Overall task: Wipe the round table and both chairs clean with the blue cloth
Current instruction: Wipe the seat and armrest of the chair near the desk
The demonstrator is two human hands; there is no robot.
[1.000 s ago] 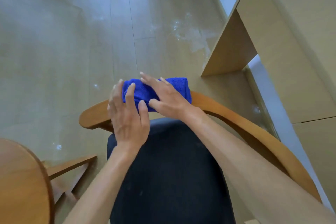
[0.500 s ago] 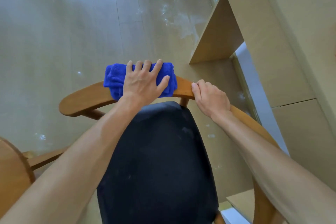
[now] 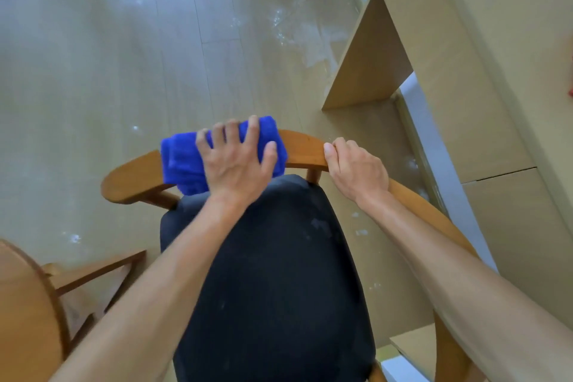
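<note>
A wooden chair with a curved backrest rail and a dark seat cushion stands below me. The folded blue cloth is draped over the rail's left half. My left hand lies spread on top of the cloth, fingers curled over its far side, pressing it onto the rail. My right hand grips the bare rail just to the right of the cloth. The round wooden table shows only as an edge at the bottom left.
A light wooden desk or cabinet stands close on the right, with a white strip along its base. Pale floor with white dust smears lies beyond the chair. A wooden frame part sits beside the table.
One second ago both hands were on the cloth; the right hand then let go and took the rail. Since half a second ago the hands and cloth have hardly shifted.
</note>
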